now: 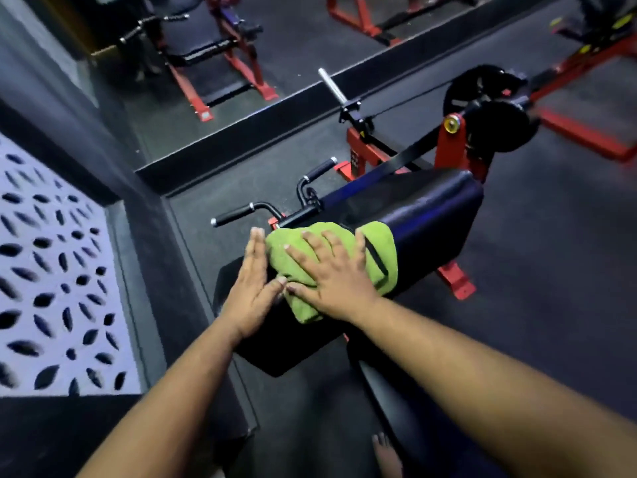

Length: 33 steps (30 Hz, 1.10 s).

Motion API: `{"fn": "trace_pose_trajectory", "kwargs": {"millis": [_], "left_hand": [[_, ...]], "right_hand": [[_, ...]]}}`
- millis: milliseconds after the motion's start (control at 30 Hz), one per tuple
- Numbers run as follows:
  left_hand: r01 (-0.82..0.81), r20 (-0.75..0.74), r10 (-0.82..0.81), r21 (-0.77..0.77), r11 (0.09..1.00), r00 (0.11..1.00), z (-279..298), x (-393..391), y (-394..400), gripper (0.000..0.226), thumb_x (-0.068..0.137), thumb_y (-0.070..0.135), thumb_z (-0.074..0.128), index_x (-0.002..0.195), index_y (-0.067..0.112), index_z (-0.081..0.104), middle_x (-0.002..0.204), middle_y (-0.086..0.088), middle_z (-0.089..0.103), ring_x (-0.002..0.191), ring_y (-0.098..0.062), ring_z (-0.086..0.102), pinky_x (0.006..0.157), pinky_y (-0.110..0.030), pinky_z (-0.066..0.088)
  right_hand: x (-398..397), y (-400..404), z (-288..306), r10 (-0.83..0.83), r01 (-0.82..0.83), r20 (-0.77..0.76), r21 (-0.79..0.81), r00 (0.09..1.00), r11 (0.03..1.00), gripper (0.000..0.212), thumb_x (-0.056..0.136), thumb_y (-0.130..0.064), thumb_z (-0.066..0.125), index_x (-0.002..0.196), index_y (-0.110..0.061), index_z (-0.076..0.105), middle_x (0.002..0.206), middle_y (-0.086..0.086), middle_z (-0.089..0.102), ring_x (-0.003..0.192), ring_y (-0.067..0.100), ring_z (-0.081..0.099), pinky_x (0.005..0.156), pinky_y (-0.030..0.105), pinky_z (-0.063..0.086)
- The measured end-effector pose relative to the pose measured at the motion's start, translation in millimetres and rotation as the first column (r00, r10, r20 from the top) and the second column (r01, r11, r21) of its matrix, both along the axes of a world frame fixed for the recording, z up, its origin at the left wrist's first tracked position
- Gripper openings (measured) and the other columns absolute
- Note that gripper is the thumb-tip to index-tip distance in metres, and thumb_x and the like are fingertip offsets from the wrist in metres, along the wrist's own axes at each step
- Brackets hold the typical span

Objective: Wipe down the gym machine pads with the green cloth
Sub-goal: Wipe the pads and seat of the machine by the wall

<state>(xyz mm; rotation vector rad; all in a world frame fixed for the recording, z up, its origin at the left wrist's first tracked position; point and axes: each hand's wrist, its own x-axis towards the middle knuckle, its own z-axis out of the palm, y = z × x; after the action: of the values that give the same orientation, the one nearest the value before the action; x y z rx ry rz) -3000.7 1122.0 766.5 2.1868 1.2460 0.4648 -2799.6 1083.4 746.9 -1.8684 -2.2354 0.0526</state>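
Head view: right hand (pixel 336 274) lies flat w/ fingers spread, palm pressing on the green cloth (pixel 331 267). Left hand (pixel 253 286) is flat too, fingers straight & together, set on edge just beside the cloth's left side, thumb tip touching the cloth near the right thumb. Cloth is bunched, draped over the near end of the black pad (pixel 413 212), hanging a bit down its right face; a lower black pad (pixel 275 353) sits under both wrists. Just past the cloth, two black handles (pixel 241 212) w/ chrome ends stick out left of the pad. Machine has a red frame (pixel 451 146) & black weight plates (pixel 496 108) further back. Floor (pixel 551 270) is dark rubber. A mirror (pixel 275 46) along the far wall shows other red machines. Left, a pale patterned panel (pixel 51 270). A bare foot (pixel 387 455) shows at bottom edge.
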Motion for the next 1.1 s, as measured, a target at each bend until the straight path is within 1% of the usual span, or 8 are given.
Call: {"fn": "trace_pose_trajectory", "kwargs": {"millis": [167, 367, 567, 667, 800, 933, 1033, 1100], "left_hand": [[0.036, 0.042, -0.034, -0.056, 0.998, 0.999, 2.6, 1.4, 3.7, 0.085, 0.091, 0.055, 0.036, 0.158, 0.029, -0.009, 0.167, 0.011, -0.018, 0.151, 0.007, -0.016, 0.117, -0.007, -0.006], [0.183, 0.035, -0.180, -0.130, 0.974, 0.983, 1.4, -6.0, 14.1, 0.085, 0.092, 0.058, 0.032, 0.162, 0.020, 0.004, 0.170, 0.006, -0.008, 0.152, 0.007, -0.011, 0.124, -0.017, -0.002], [0.339, 0.151, -0.313, -0.192, 0.921, 0.938, 4.4, -29.8, 21.2, 0.077, 0.091, 0.060, 0.033, 0.153, 0.031, -0.004, 0.163, 0.015, -0.011, 0.156, -0.010, -0.012, 0.129, -0.045, -0.001], [0.532, -0.186, -0.521, 0.012, 0.846, 0.833, -0.2, -56.1, 21.4, 0.081, 0.094, 0.067, 0.030, 0.159, 0.029, -0.001, 0.167, 0.011, -0.012, 0.156, -0.007, -0.010, 0.128, -0.049, 0.002], [0.624, -0.399, -0.530, 0.152, 0.766, 0.748, -2.4, -59.7, 15.5, 0.092, 0.090, 0.083, 0.016, 0.163, 0.027, 0.011, 0.171, 0.002, 0.001, 0.157, -0.010, -0.002, 0.127, -0.050, 0.006], [0.627, -0.340, -0.559, 0.133, 0.768, 0.757, -6.1, -57.1, 16.7, 0.087, 0.091, 0.081, 0.015, 0.163, 0.032, 0.009, 0.172, 0.003, 0.003, 0.158, -0.013, 0.005, 0.125, -0.056, 0.016], [0.658, -0.382, -0.563, 0.185, 0.730, 0.733, -8.4, -58.0, 17.5, 0.089, 0.090, 0.082, 0.023, 0.163, 0.033, 0.008, 0.172, 0.000, 0.002, 0.158, -0.020, 0.009, 0.124, -0.055, 0.019], [0.660, -0.410, -0.551, 0.194, 0.726, 0.727, -8.2, -56.8, 15.9, 0.092, 0.089, 0.083, 0.026, 0.163, 0.031, 0.011, 0.172, -0.002, 0.002, 0.158, -0.023, 0.011, 0.124, -0.055, 0.020]], "right_hand": [[58.7, 23.8, -9.4, -0.243, 0.253, -0.109, 0.098, 0.964, 0.962, 0.069, 0.086, -0.079, 0.034, 0.142, -0.045, 0.054, 0.160, 0.005, 0.042, 0.151, 0.032, 0.031, 0.114, 0.078, -0.001], [-50.5, -8.2, -20.1, -0.632, 0.682, -0.476, -0.089, 0.611, 0.726, 0.071, 0.086, -0.072, 0.037, 0.154, -0.058, 0.022, 0.172, -0.001, -0.004, 0.156, 0.037, -0.013, 0.104, 0.088, 0.008], [-184.1, -48.3, -48.7, -0.567, 0.806, -0.727, -0.033, 0.386, 0.591, 0.069, 0.094, -0.065, 0.044, 0.158, -0.049, 0.022, 0.172, 0.005, 0.004, 0.157, 0.036, -0.001, 0.116, 0.069, 0.022], [-208.1, -64.6, -86.1, -0.524, 0.845, -0.804, -0.051, 0.282, 0.533, 0.070, 0.100, -0.069, 0.027, 0.161, -0.043, 0.008, 0.171, 0.008, 0.013, 0.157, 0.034, 0.011, 0.121, 0.061, 0.022], [-186.9, -49.6, -93.2, -0.497, 0.816, -0.851, -0.403, -0.168, 0.415, 0.078, 0.087, -0.084, 0.026, 0.152, -0.060, -0.008, 0.171, 0.005, 0.013, 0.157, 0.026, 0.015, 0.122, 0.058, 0.024], [-189.2, -26.6, -63.5, -0.470, 0.910, -0.881, -0.232, -0.047, 0.344, 0.077, 0.091, -0.079, 0.029, 0.155, -0.057, -0.007, 0.171, 0.006, 0.012, 0.157, 0.026, 0.016, 0.121, 0.045, 0.016], [-193.9, -33.1, -118.8, -0.342, 0.927, -0.938, -0.173, -0.052, 0.332, 0.069, 0.098, -0.069, 0.038, 0.159, -0.042, 0.018, 0.168, 0.005, 0.025, 0.154, 0.024, 0.026, 0.125, 0.045, 0.020], [-187.5, -35.2, -157.8, -0.174, 0.877, -0.922, -0.385, -0.347, 0.287, 0.065, 0.097, -0.064, 0.051, 0.153, -0.030, 0.042, 0.160, -0.004, 0.041, 0.148, 0.015, 0.037, 0.123, 0.047, 0.028]]}}
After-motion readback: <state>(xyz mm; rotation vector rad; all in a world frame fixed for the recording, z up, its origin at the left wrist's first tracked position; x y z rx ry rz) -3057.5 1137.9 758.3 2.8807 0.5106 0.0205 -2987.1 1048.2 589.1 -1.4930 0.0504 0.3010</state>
